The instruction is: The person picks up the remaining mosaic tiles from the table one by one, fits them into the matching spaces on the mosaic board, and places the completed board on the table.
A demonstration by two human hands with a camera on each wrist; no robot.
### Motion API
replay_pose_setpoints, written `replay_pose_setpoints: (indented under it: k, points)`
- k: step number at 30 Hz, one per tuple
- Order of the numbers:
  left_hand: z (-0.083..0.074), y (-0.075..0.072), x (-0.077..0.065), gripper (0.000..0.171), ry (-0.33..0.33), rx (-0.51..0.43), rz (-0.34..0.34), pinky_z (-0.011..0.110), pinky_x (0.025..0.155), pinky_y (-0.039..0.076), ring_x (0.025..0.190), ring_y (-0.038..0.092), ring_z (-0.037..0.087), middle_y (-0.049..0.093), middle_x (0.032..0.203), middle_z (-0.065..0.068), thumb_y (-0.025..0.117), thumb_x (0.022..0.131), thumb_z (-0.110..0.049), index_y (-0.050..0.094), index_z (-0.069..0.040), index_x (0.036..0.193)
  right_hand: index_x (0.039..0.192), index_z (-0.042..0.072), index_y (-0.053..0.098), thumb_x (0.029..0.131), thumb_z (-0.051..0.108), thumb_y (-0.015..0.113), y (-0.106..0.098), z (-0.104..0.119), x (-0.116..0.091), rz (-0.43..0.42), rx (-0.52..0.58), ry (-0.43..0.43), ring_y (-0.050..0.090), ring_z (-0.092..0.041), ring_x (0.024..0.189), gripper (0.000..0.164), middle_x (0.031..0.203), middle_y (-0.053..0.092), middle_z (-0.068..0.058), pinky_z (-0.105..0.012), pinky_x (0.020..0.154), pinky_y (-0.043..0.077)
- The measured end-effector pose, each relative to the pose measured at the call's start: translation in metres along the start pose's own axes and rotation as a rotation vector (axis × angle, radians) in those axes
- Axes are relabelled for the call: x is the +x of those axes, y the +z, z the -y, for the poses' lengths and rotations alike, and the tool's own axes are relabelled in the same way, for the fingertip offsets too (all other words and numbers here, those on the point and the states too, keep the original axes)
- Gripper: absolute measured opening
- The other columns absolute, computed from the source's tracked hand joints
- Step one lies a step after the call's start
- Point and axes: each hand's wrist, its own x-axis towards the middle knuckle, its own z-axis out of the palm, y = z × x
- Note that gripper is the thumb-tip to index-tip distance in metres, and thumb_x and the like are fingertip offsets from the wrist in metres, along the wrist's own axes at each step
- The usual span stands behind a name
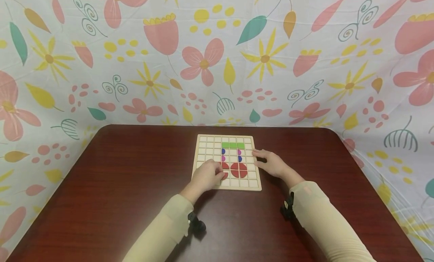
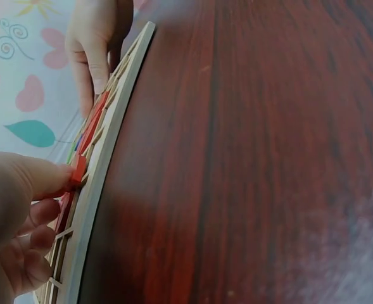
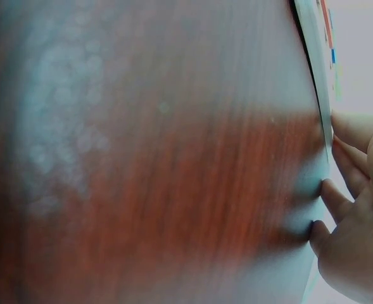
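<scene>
A square wooden grid board lies on the table, holding flat coloured pieces. My left hand is over its lower left part, pinching a red piece between thumb and finger, tilted up from the grid in the left wrist view. Just above sits another red piece, partly covered by the hand. To their right, red quarter pieces form a full circle. Higher up are small blue and pink half-rounds and a row of green squares. My right hand touches the board's right edge, fingers extended.
The dark reddish wooden table surrounds the board on all sides. Behind it and along both sides hangs a white cloth printed with flowers and leaves. A small black device is strapped at each wrist.
</scene>
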Motion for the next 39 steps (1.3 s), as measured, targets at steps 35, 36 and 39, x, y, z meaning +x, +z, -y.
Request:
replay_pose_setpoints:
  k: [35, 36, 39]
  points:
    - [-0.002, -0.007, -0.006, 0.016, 0.058, 0.071, -0.048, 0.027, 0.063, 0.048, 0.077, 0.058, 0.012, 0.059, 0.084, -0.003, 0.068, 0.085, -0.031, 0.073, -0.017, 0.091, 0.139, 0.002, 0.043, 0.095, 0.016, 0.056, -0.003, 0.009, 0.003, 0.038, -0.107, -0.057, 0.019, -0.046, 0.14, 0.049, 0.148, 0.037, -0.017, -0.062, 0.109, 0.023]
    - [-0.001, -0.008, -0.006, 0.016, 0.056, 0.077, -0.055, 0.027, 0.062, 0.048, 0.077, 0.057, 0.012, 0.059, 0.083, -0.003, 0.067, 0.085, -0.031, 0.073, -0.017, 0.091, 0.139, 0.002, 0.044, 0.095, 0.016, 0.056, -0.004, 0.009, 0.004, 0.043, -0.127, -0.065, 0.017, -0.047, 0.14, 0.049, 0.148, 0.037, -0.017, -0.064, 0.108, 0.021]
    - [0.003, -0.012, -0.006, 0.016, 0.053, 0.08, -0.074, 0.028, 0.062, 0.049, 0.077, 0.058, 0.012, 0.06, 0.085, -0.003, 0.066, 0.086, -0.03, 0.073, -0.018, 0.092, 0.138, 0.002, 0.045, 0.094, 0.015, 0.057, -0.007, 0.008, 0.007, 0.056, -0.162, -0.074, 0.015, -0.048, 0.14, 0.048, 0.148, 0.037, -0.017, -0.066, 0.107, 0.02]
